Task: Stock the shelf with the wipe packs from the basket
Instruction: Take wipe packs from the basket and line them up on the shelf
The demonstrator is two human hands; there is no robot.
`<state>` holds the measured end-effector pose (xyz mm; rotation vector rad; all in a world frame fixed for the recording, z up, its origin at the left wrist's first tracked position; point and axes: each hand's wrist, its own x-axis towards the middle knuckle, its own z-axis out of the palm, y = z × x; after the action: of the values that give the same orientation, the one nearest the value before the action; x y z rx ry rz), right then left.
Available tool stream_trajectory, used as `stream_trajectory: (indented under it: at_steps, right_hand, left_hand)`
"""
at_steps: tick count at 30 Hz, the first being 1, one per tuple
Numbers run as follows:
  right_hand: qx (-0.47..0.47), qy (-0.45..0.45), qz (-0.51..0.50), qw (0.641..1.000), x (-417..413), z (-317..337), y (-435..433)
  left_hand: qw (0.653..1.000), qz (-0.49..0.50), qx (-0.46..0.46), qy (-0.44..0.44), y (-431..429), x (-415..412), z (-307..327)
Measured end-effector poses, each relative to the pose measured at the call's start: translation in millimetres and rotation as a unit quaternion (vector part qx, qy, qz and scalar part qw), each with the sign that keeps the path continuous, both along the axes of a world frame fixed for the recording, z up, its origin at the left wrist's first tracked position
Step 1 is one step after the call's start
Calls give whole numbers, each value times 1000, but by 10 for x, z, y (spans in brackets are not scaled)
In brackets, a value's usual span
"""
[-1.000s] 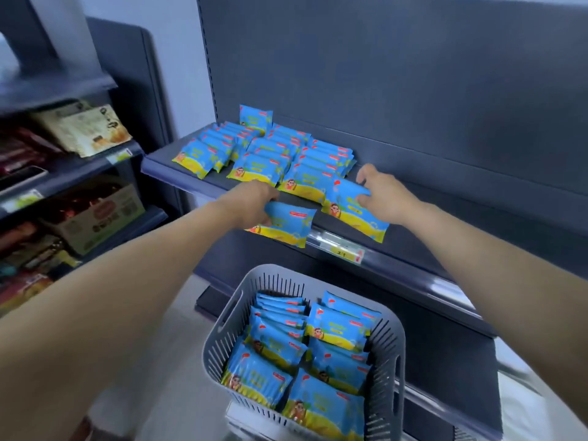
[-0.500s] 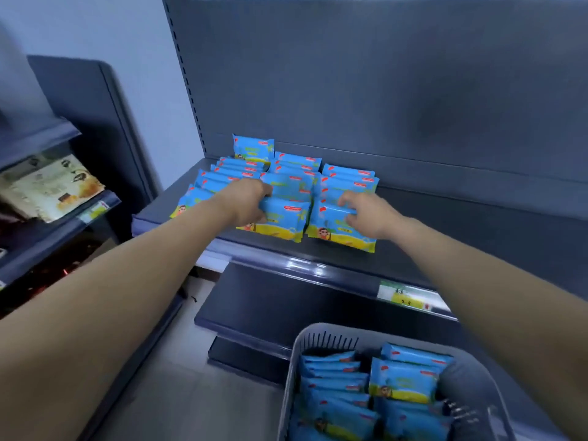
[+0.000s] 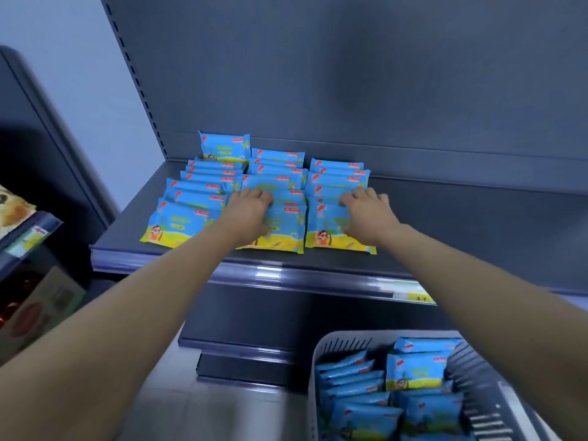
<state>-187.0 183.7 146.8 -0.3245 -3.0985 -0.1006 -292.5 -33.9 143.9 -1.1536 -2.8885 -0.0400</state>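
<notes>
Blue and yellow wipe packs lie in three overlapping rows on the dark grey shelf (image 3: 477,224). My left hand (image 3: 251,214) grips the front pack of the middle row (image 3: 286,232), fingers curled over its top edge. My right hand (image 3: 369,214) grips the front pack of the right row (image 3: 327,232) the same way. Both packs lie flat near the shelf's front edge. The left row's front pack (image 3: 178,224) lies untouched. The grey slotted basket (image 3: 337,342) at the bottom right holds several more packs (image 3: 413,370).
The shelf's right half is bare, with a yellow price tag (image 3: 416,296) on its front rail. A lower shelf (image 3: 254,345) juts out below. At the left stands another rack with a snack bag (image 3: 12,208) and a cardboard box (image 3: 41,303).
Both hands have carried their packs forward onto the shelf and set them down at the front of the middle and right rows. The view has dropped less basket and more shelf into frame.
</notes>
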Motion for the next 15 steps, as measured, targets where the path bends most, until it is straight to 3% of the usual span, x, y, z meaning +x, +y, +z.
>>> stream_trajectory:
  at_steps: [10,15]
  right_hand:
    - [39,44,13,998,197,38,-127]
    - [14,107,32,994,477,148,-57]
  left_hand:
    - [1000,-10,-19,18,-41,138,-4]
    - [995,-54,82,35,90,464,101]
